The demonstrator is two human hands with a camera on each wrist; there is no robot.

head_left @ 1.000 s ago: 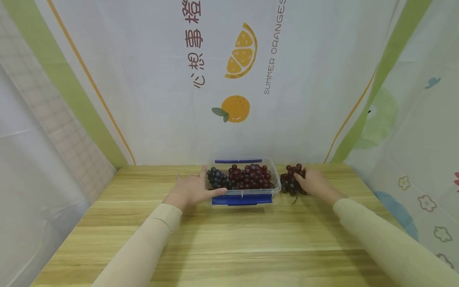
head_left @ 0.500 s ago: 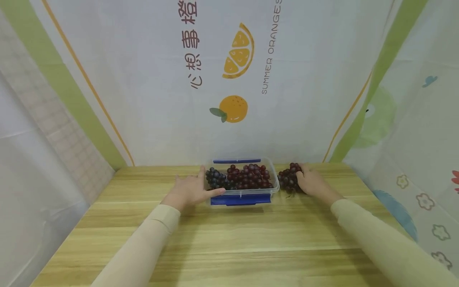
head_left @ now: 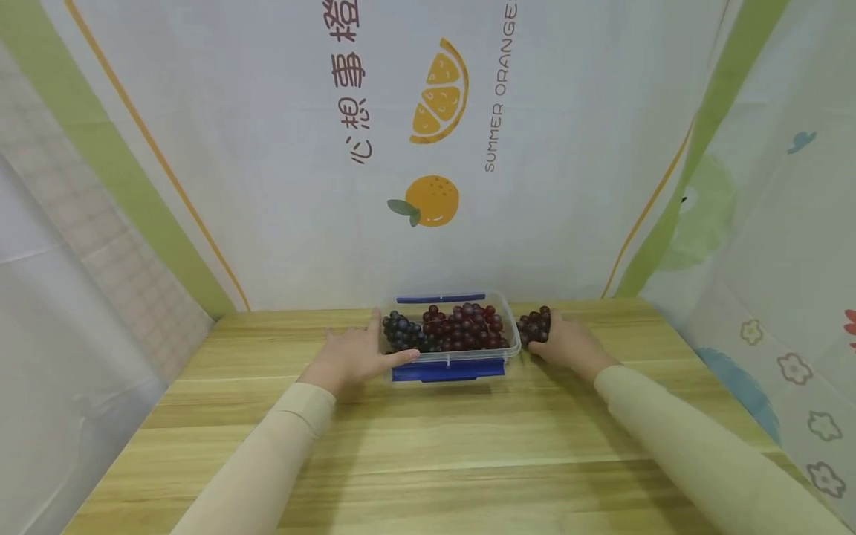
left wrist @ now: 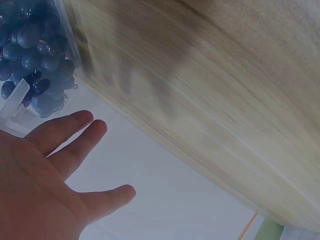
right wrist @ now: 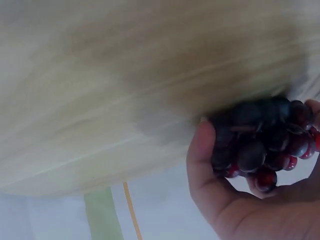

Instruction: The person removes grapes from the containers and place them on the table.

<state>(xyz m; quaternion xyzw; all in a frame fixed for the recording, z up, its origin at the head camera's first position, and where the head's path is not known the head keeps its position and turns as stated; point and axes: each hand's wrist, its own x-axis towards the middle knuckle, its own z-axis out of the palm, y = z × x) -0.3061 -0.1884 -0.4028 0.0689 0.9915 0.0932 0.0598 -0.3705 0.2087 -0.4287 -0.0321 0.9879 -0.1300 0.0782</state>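
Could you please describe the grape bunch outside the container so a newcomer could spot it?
On the wooden table, find the clear container with blue clips. Beside its right end, the right hand holds a dark red grape bunch. Unlike the grapes inside, this bunch is hand-held.

Right hand (head_left: 568, 342) sits further left than a second ago, closer in toward the box (head_left: 513, 355). Its thumb (head_left: 540, 347), higher on the loose bunch of grapes (head_left: 533, 325) earlier, now lies at the near lower edge. The hand covers more of the bunch; a smaller patch of berries shows between hand and box. Dangling stem, seen below the bunch in both earlier frames, has dropped out of sight. Right sleeve (head_left: 675, 427) shifted left too. Head view drifts slightly; printed orange (head_left: 435, 200) sits a little further left.
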